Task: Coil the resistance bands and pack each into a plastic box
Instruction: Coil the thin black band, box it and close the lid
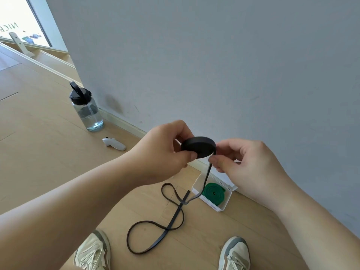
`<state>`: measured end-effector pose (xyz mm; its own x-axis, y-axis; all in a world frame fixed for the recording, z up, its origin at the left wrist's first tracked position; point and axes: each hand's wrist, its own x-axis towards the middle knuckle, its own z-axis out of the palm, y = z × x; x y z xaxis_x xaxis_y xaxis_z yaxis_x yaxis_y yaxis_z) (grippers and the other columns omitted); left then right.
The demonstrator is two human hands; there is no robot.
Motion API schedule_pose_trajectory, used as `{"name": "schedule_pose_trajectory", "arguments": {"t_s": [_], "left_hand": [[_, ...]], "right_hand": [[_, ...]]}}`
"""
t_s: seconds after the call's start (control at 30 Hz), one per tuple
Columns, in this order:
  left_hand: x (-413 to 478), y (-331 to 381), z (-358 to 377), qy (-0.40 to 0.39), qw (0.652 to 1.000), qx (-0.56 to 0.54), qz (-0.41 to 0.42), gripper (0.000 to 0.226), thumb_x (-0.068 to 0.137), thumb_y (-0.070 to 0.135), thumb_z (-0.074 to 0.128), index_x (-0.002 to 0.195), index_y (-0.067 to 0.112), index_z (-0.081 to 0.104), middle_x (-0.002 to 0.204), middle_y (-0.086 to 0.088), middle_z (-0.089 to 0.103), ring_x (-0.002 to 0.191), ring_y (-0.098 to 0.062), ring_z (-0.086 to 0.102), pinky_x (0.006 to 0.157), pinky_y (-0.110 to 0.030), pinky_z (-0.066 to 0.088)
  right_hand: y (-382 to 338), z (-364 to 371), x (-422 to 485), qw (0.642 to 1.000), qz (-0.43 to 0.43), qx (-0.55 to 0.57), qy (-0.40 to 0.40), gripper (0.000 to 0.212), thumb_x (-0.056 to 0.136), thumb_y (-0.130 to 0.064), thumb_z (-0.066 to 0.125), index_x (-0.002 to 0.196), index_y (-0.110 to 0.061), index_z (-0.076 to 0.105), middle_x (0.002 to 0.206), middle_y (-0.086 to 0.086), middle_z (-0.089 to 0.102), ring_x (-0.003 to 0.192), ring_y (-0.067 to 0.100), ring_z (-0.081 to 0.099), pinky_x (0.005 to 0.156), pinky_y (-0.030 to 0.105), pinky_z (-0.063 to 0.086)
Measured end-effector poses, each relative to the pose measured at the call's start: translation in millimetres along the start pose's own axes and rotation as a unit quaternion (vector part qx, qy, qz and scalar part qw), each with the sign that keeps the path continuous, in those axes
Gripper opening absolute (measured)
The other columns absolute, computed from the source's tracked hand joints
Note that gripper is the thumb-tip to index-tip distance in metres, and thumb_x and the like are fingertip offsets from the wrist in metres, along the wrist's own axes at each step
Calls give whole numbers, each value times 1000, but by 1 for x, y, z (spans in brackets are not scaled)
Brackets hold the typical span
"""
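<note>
Above the pale wooden floor (48, 152), our left hand (163, 154) pinches the coiled black rubber resistance band (198, 147); our right hand (247, 164) pinches its hanging tail beneath. The white plastic box (220, 203) by the wall edge holds a coiled green band (213, 192).

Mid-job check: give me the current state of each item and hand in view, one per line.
Black band: partly coiled, tail trailing on the floor.
Green band: coiled, inside box.
Plastic box: open, on floor by wall.
Water bottle: upright, cap closed.
Left hand: pinching the coil.
Right hand: pinching the band beside the coil.
</note>
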<state>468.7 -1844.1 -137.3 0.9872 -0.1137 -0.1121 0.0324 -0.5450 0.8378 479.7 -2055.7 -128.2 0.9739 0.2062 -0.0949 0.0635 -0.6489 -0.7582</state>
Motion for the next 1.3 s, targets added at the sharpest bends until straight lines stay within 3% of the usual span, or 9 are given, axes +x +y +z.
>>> {"name": "schedule_pose_trajectory", "arguments": {"t_s": [0.13,0.27,0.47,0.57,0.7,0.87,1.07,1.17,1.3], "left_hand": [[-2,1,0,-61,988,-139,-32,18,94,10,75,101,16,60,94,-3,79,86,-21,80,90,-60,60],[-1,0,0,-76,976,-200,-36,19,93,5,74,104,11,60,101,-5,77,89,-27,79,91,-54,62],[-2,0,4,0,990,91,103,31,84,28,81,110,39,68,99,15,67,74,-10,65,67,-19,51],[1,1,4,4,985,103,141,22,88,19,77,100,36,70,91,18,65,73,-10,61,65,-24,49],[1,3,-3,-12,999,31,37,17,93,23,75,95,35,62,76,10,74,64,-8,70,66,-29,59],[-2,6,-5,-39,988,-150,2,15,96,15,72,104,17,59,93,1,78,78,-23,79,83,-53,64],[0,-2,-1,28,988,102,109,38,87,28,78,121,38,65,103,20,63,76,-8,65,67,-12,47],[0,-2,2,0,977,137,163,22,91,17,72,106,32,70,91,16,64,77,-9,60,67,-20,46],[1,-1,-6,-10,998,47,49,18,95,21,71,98,37,63,84,15,71,72,-6,69,74,-32,60]], "right_hand": [[1,-1,1,997,4,75,-6,13,94,-22,73,98,-33,79,78,-8,79,77,8,77,82,31,61],[0,-5,0,994,-5,106,-25,17,94,-16,73,100,-30,81,79,-5,81,77,11,78,83,32,62],[1,-1,0,998,-43,-43,-11,20,89,-16,78,77,-33,78,68,-6,73,62,8,65,56,15,49],[0,2,-1,996,-72,-49,-4,17,87,-13,78,84,-30,80,73,-9,72,69,6,65,58,11,47],[1,-3,1,999,-32,18,-8,20,87,-21,80,96,-39,80,81,-21,74,75,3,68,66,8,48],[2,-4,3,995,6,103,-2,10,90,-20,77,91,-29,80,77,-2,79,74,18,76,86,41,63],[4,2,3,996,-33,-88,-14,9,91,-20,76,84,-25,78,67,-3,71,59,9,61,57,20,51],[4,4,3,991,-54,-121,-15,7,90,-19,76,85,-24,78,69,-4,71,63,12,63,61,27,55],[3,-5,4,999,2,53,-13,12,87,-22,81,91,-34,81,76,-13,78,76,6,75,80,23,59]]}}
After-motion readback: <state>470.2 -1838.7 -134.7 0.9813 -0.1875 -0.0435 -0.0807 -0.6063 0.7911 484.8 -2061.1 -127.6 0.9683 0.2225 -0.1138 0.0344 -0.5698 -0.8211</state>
